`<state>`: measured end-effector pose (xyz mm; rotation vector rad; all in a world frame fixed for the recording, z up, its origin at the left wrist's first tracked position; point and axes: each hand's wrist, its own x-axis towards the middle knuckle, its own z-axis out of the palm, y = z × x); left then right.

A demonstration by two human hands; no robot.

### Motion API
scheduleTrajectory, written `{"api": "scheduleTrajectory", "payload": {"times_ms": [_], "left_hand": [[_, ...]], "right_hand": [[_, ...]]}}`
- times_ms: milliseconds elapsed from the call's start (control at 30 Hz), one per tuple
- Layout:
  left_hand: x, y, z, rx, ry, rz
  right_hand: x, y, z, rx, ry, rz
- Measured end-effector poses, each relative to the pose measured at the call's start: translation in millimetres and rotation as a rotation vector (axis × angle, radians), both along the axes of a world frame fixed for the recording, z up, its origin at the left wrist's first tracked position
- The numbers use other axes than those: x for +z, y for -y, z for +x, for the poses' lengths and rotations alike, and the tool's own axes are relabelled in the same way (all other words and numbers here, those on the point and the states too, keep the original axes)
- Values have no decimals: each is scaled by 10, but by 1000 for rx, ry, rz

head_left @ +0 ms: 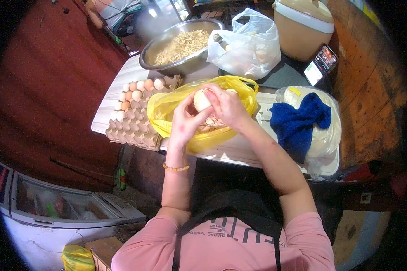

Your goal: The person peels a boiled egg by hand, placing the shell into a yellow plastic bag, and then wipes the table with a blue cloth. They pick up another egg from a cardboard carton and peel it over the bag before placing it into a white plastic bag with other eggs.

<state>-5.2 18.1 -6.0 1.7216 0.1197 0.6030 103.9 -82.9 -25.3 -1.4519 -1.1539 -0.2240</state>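
Note:
Between my left hand (186, 118) and my right hand (229, 107) is a pale egg (202, 101), held with the fingers of both curled round it. Both hands are closed and sit above the mouth of a yellow plastic bag (163, 118). Broken eggshells (212, 123) lie inside the bag, partly hidden by my hands. A bit of another pale, rounded thing shows behind my right fingers, too covered to name. To the left, a cardboard egg tray (133, 131) bears several white and brown eggs (137, 95) at its far end.
A metal basin (185, 68) of shredded, straw-coloured food and a white plastic bag (251, 49) stand at the back. On the right are a blue cloth (298, 119) over a filled clear bag (328, 131), a propped phone (321, 65) and a beige cooler (303, 29). Someone sits beyond the table.

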Motion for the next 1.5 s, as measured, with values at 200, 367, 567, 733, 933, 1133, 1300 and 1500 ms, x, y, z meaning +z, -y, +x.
{"api": "scheduleTrajectory", "payload": {"times_ms": [200,367,567,733,933,1133,1300,1500], "left_hand": [[0,-6,-3,0,2,-117],[-20,-34,9,-70,48,-399],[34,75,63,-31,97,-367],[9,187,148,-26,166,-315],[139,286,121,-74,151,-346],[94,380,227,60,212,-316],[38,333,249,59,216,-460],[10,317,256,210,145,-30]], "right_hand": [[48,39,-25,40,-153,-6],[39,34,22,13,-129,41],[177,124,-6,95,-459,-88],[-6,-31,57,87,-371,99],[151,104,11,234,-583,-16],[82,39,22,60,-254,133],[91,52,14,-50,-252,130],[94,45,29,-112,-168,150]]}}
